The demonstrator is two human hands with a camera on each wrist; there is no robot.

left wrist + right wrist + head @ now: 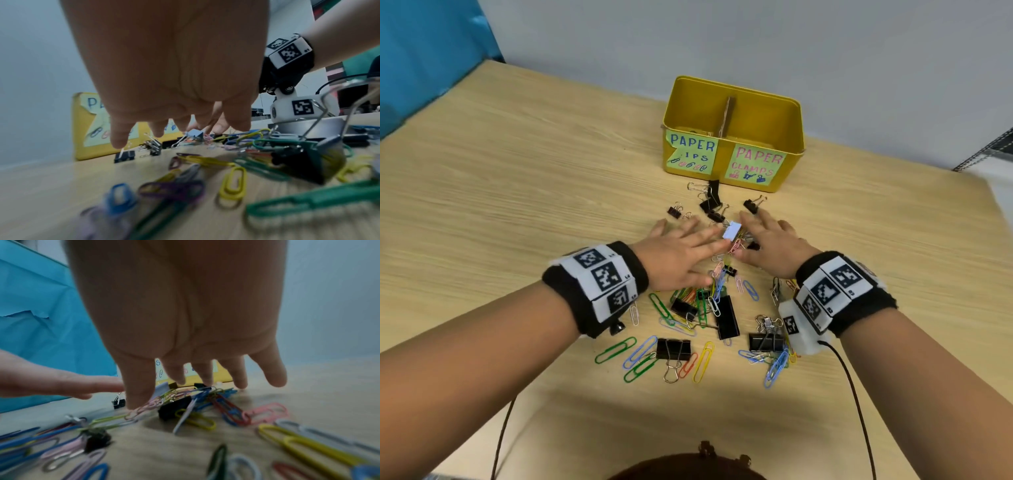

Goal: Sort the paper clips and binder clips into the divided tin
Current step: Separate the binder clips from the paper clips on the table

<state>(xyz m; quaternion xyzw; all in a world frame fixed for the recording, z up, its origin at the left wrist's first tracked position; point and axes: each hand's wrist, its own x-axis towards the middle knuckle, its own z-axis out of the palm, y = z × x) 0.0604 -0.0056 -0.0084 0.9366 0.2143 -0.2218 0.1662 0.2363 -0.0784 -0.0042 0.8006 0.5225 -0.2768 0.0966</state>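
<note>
A yellow divided tin (pixel 763 113) stands at the back of the table, with labels "PAPER CLIPS" on the left and "PAPER CLAMPS" on the right; a cardboard divider (pixel 728 114) splits it. Coloured paper clips (pixel 640 353) and black binder clips (pixel 726 317) lie scattered in front of it. My left hand (pixel 681 246) and right hand (pixel 767 245) hover palm-down with spread, straight fingers over the middle of the pile, either side of a light blue binder clip (pixel 732 230). Neither hand holds anything. In the left wrist view the tin (pixel 82 126) shows behind my fingers.
The wooden table (pixel 517 192) runs to a grey wall behind the tin. A blue sheet (pixel 424 54) hangs at the far left. Cables (pixel 859 411) trail from my wristbands toward the near edge. Bare tabletop lies left and right of the pile.
</note>
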